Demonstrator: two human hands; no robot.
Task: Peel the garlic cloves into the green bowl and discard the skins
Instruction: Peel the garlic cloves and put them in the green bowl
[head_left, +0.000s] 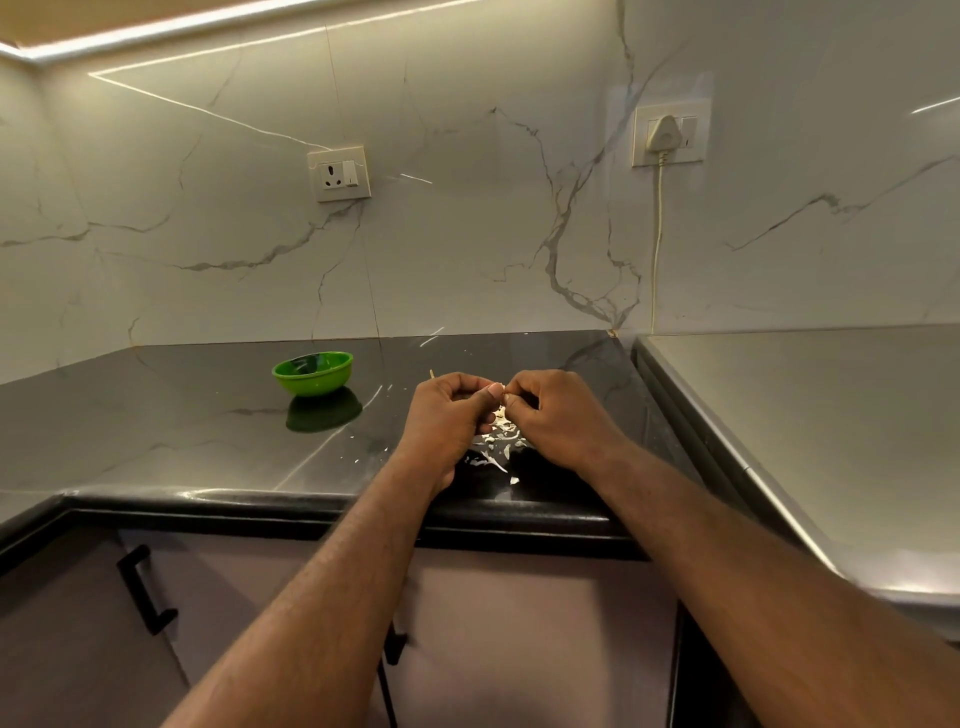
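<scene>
My left hand (449, 415) and my right hand (553, 413) meet above the dark countertop (182, 431), fingers curled. Between their fingertips they pinch a garlic clove (502, 400), of which only a pale sliver shows. Loose white garlic skins (496, 449) lie scattered on the counter right below and between the hands. The green bowl (312, 372) stands on the counter to the left of my hands, well apart from them; its inside is mostly hidden by the rim.
A marble-patterned wall rises behind the counter with a socket (339, 174) and a plugged-in white cable (658, 234). A grey steel surface (831, 415) adjoins on the right. Cabinet doors with black handles (143, 590) sit below the counter edge.
</scene>
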